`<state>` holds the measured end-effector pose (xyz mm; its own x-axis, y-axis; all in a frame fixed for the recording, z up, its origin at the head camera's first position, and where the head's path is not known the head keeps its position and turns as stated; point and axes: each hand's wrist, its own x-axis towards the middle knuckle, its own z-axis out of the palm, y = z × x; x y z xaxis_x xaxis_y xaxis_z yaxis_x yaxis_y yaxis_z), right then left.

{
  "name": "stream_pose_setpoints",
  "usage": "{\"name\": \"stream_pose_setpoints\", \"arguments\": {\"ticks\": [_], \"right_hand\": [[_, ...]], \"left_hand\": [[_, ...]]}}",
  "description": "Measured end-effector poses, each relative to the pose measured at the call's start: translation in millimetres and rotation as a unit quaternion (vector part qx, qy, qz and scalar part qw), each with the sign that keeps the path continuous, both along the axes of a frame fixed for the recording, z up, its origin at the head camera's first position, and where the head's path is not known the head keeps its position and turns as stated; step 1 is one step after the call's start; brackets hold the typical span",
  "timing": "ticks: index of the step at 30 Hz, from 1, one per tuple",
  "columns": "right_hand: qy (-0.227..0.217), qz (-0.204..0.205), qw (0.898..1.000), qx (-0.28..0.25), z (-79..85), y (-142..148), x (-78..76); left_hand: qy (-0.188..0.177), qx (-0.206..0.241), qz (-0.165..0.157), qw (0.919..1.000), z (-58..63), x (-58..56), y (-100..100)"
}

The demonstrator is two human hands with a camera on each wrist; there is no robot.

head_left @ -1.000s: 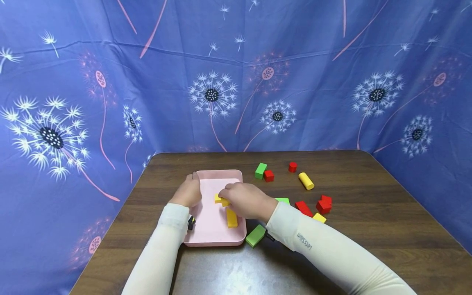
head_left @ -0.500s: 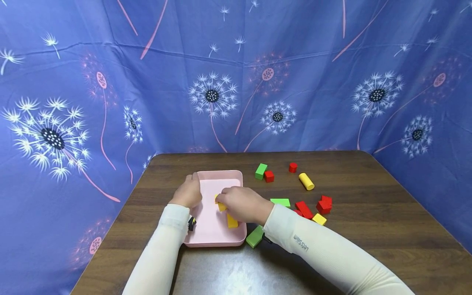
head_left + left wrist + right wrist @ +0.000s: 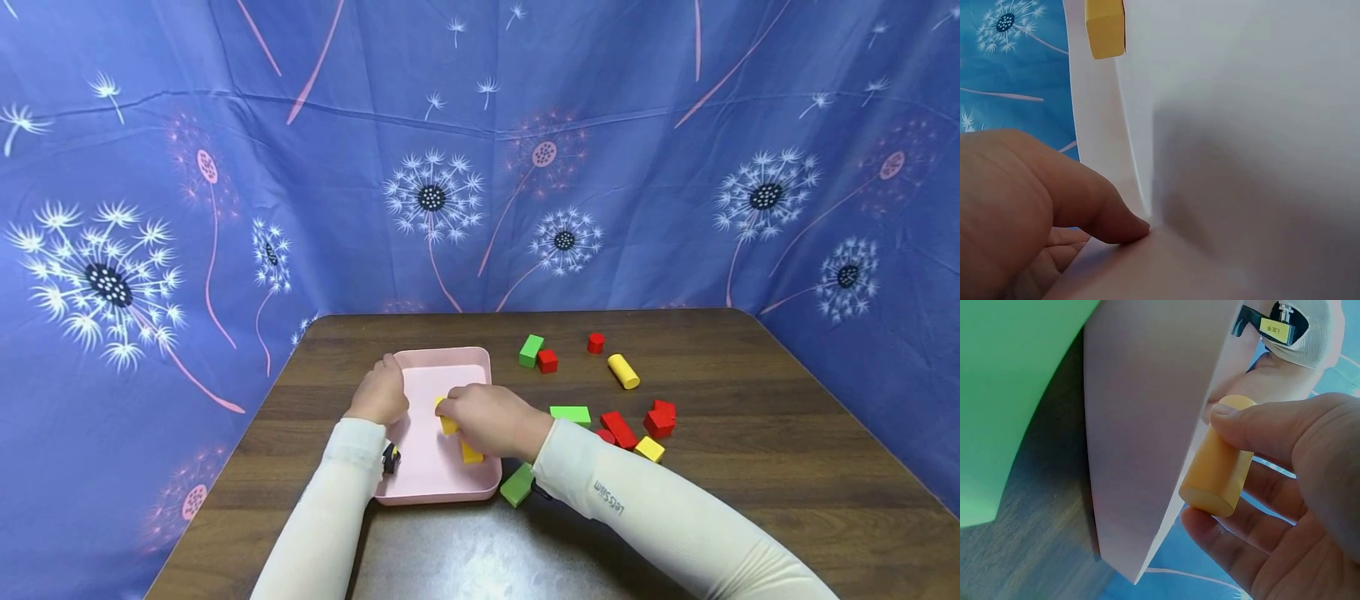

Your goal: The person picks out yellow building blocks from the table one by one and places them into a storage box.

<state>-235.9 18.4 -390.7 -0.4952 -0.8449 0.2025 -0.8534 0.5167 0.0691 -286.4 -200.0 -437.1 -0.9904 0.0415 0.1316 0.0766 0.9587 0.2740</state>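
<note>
In the head view my left hand (image 3: pixel 381 393) grips the left wall of a shallow pink tray (image 3: pixel 438 498) near its far corner. The left wrist view has the thumb (image 3: pixel 1107 215) pressed inside the wall, other fingers outside. Over the tray, my right hand (image 3: pixel 491 417) pinches a yellow cylinder (image 3: pixel 1216 469) between thumb and fingertips. Another yellow block (image 3: pixel 472 453) lies in the tray, partly covered by that hand. More yellow shows just past the right fingertips. A yellow block (image 3: pixel 1105 31) also appears at the top of the left wrist view.
Right of the tray, a green block (image 3: pixel 516 485) lies partly under the right sleeve. Farther right are a light green block (image 3: pixel 570 415), a red block (image 3: pixel 618 429), a yellow block (image 3: pixel 649 448) and a yellow cylinder (image 3: pixel 623 371). A blue dandelion-print cloth (image 3: pixel 480 150) hangs behind the table.
My right hand has shifted slightly toward the near side of the tray, with the yellow cylinder tipping downward in its fingers. The left hand keeps its grip at the tray wall.
</note>
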Motion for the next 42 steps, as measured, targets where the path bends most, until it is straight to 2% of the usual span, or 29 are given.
{"name": "stream_pose_setpoints", "arguments": {"ticks": [6,20,27,34,42], "right_hand": [[0.005,0.001,1.0,0.005,0.2,-0.6,1.9],[0.013,0.005,1.0,0.008,-4.2,-1.2,1.6],[0.013,0.005,1.0,0.01,-4.7,-1.7,1.9],[0.014,-0.01,1.0,0.026,-6.5,-1.9,1.1],[0.014,-0.012,0.999,0.027,-8.9,-2.7,1.5]], "left_hand": [[0.012,0.017,0.007,0.9998,0.5,-0.9,-0.3],[-0.02,-0.011,0.015,0.9996,0.2,0.2,3.5],[-0.008,-0.009,0.012,0.9999,-2.1,-2.2,0.4],[-0.023,-0.006,0.013,0.9996,-2.6,-0.9,1.4],[-0.021,-0.005,0.008,0.9997,-3.6,-0.9,1.1]]}}
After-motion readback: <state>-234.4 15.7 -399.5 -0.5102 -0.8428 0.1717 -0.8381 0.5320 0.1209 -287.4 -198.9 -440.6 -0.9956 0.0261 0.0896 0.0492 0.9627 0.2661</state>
